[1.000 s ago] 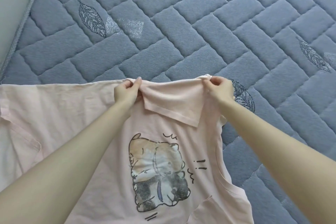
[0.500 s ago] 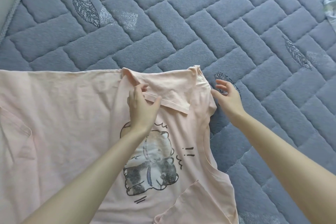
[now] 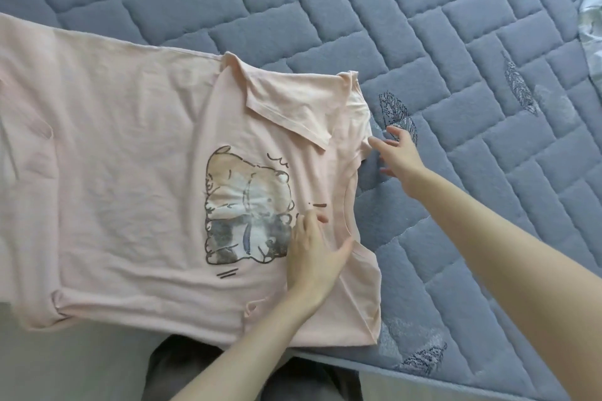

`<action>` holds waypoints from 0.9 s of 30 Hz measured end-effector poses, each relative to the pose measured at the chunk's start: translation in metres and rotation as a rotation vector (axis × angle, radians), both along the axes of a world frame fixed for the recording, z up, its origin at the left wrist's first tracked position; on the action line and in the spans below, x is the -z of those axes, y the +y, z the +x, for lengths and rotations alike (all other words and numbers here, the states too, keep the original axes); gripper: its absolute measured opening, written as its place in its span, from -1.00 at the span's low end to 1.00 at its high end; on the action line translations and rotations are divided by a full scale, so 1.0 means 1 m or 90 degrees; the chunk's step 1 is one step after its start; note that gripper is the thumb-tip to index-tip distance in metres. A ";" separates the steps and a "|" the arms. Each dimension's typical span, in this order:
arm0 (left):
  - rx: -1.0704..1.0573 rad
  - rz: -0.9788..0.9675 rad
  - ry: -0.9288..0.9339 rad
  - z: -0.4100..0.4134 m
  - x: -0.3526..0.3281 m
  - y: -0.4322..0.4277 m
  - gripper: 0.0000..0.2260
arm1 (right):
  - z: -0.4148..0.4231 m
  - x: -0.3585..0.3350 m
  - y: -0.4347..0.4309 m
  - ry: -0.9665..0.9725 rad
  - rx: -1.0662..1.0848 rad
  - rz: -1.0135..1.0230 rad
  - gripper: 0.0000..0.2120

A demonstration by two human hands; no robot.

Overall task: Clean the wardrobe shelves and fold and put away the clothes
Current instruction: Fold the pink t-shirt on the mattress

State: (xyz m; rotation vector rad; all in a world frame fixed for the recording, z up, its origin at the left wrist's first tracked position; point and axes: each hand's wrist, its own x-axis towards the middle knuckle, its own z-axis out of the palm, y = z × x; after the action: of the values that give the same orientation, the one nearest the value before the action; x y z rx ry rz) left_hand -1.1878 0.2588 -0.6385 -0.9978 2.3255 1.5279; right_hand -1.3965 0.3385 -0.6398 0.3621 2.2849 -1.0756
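our left hand (image 3: 312, 252) flat on shirt (image 3: 130, 172), fingers together | our right hand (image 3: 399, 153) at its 1 o'clock, fingers apart, beside shirt edge

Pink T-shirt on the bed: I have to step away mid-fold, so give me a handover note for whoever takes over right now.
Left hand: open, pressing flat on the pink T-shirt beside the neckline.
Right hand: open, fingertips at the shirt's far shoulder edge, holding nothing.
Shirt lies print-up on the quilted mattress, neckline to the right.
Done: far sleeve folded in over the chest.
To do: fold the rest, put it away; wardrobe not in view.
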 end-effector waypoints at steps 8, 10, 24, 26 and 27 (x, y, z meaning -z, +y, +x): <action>-0.107 -0.168 -0.137 0.038 0.028 0.104 -0.27 | -0.026 0.045 -0.018 0.044 -0.067 -0.025 -0.56; -0.106 -0.201 -0.160 0.043 0.034 0.120 -0.17 | -0.026 0.052 -0.020 0.082 -0.091 -0.024 -0.32; -0.021 -0.416 -0.119 0.046 0.057 0.127 -0.52 | -0.018 0.053 -0.069 0.143 -0.160 -0.023 -0.83; -0.113 -0.261 -0.123 0.045 0.052 0.120 -0.50 | -0.016 0.051 -0.066 0.168 -0.159 -0.012 -0.81; -0.156 -0.160 -0.124 0.044 0.048 0.118 -0.60 | -0.016 0.048 -0.062 0.181 -0.156 -0.004 -0.75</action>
State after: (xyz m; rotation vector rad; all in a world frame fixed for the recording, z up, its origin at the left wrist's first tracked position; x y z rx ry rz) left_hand -1.1437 0.3771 -0.6866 -1.4704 2.3632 1.1651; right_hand -1.4128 0.2765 -0.6883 -0.0788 2.4917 -1.0615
